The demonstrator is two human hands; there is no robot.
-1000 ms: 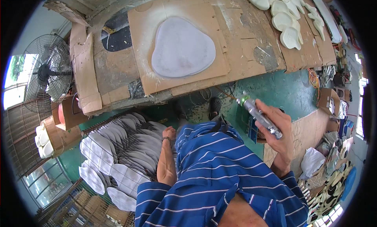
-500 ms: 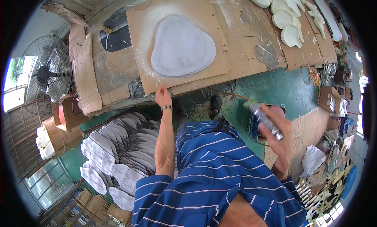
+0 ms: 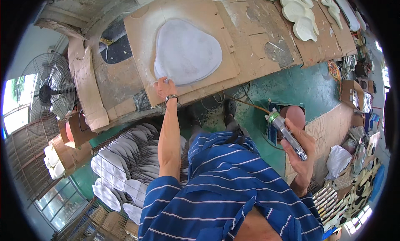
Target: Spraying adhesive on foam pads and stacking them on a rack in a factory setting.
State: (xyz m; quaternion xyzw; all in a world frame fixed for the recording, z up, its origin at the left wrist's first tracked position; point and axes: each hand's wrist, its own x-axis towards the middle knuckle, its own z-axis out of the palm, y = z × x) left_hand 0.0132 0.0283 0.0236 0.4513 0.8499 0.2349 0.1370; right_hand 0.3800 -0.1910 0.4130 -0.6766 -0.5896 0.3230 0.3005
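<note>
On the bench lies a pale grey-white rounded triangular panel (image 3: 187, 53), with a second edge showing along its right and lower rim. At its lower left corner, my left hand (image 3: 166, 87) has its fingers closed on the rim. The fingertips are partly hidden there. My right hand (image 3: 301, 146) is wrapped round a silver cylindrical tool (image 3: 287, 134) with a green ring at its far end, held in the air right of my body. Near that end an orange-brown hose (image 3: 246, 102) meets it; the exact join is unclear.
A brown cardboard sheet (image 3: 139, 45) lies under the panel. Below the bench at left, a wire rack (image 3: 137, 157) holds many similar pale panels. A fan (image 3: 46, 91) stands far left. Cream shaped pieces (image 3: 304, 26) lie at the bench's right. A cardboard box (image 3: 352, 93) sits on the floor.
My left hand has moved from the bench's front edge up to the panel's lower left corner. The silver tool stays in my right hand, its end turned slightly. The whole view has shifted a little.
</note>
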